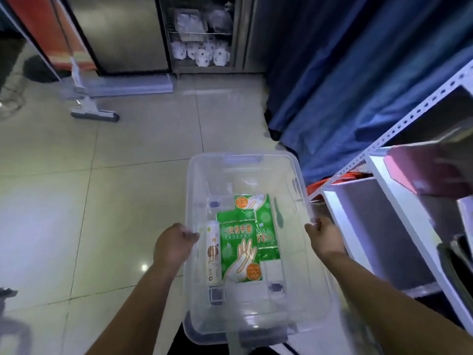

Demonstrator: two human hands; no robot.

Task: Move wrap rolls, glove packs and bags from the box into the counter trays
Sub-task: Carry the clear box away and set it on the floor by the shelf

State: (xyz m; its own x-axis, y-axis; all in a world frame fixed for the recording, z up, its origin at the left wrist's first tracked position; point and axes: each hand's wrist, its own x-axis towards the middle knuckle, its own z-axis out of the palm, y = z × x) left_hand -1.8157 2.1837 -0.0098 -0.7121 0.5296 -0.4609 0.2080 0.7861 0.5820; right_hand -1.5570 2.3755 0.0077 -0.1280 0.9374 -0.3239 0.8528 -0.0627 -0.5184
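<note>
I grip the box (pixel 230 156) by opposite rims, left hand (pixel 175 244) and right hand (pixel 324 237) each curled on plastic. One roll (pixel 214 254) and two glove packs (pixel 239 248) lie inside; I judge unloading unfinished, trays (pixel 384 239) beside.

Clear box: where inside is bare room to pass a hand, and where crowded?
Bare floor in the clear box: far end beyond the rear glove pack, near end below the front glove pack, strip along the right wall. Crowded left of centre: wrap roll beside the overlapping packs.
</note>
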